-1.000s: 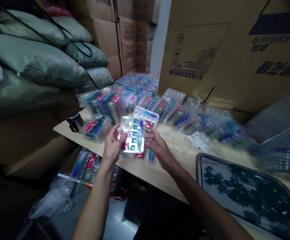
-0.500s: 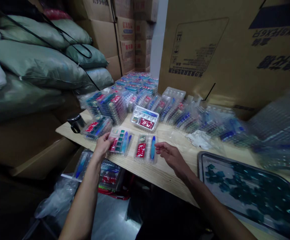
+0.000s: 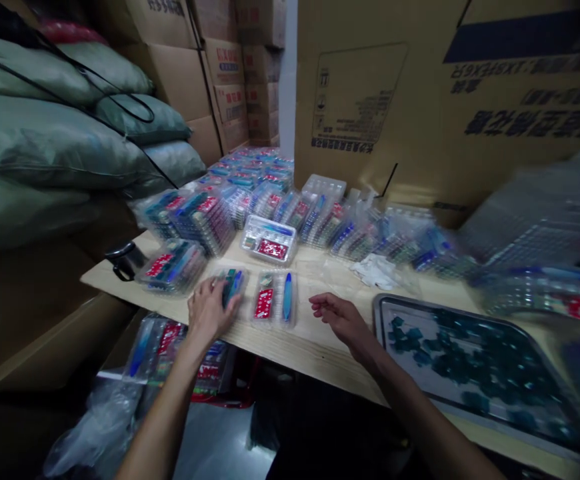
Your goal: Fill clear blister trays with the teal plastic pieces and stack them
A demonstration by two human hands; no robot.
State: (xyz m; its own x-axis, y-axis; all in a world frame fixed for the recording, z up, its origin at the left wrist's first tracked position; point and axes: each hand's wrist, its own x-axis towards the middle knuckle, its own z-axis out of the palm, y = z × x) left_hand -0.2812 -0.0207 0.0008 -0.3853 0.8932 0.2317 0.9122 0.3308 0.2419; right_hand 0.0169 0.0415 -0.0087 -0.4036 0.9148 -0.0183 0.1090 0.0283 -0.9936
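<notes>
My left hand (image 3: pixel 209 308) lies over a clear plastic tray (image 3: pixel 233 283) with teal squares and blue pens, its fingers and thumb around it, covering its left part. To its right, flat on the table, is a second clear plastic tray (image 3: pixel 274 299) with a red dotted block and a blue pen; its middle slots look pale. My right hand (image 3: pixel 335 315) hovers right of this second tray, fingers loosely bent, nothing visible in them. A dark-rimmed serving tray (image 3: pixel 433 393) near my right forearm holds many loose teal squares (image 3: pixel 470 360).
A filled tray (image 3: pixel 269 240) stands behind the two flat ones. Stacks of packed trays (image 3: pixel 205 217) line the table's back; a lower stack (image 3: pixel 173 267) and a dark mug (image 3: pixel 124 261) are left. A large carton (image 3: pixel 360 87) rises behind; sacks (image 3: pixel 60 147) lie left. Crumpled white paper (image 3: pixel 374 269) lies right.
My left hand has shifted from holding the left tray's edge to covering its left part from above. My right hand has drawn away from the second tray, to the right. The view has turned slightly right.
</notes>
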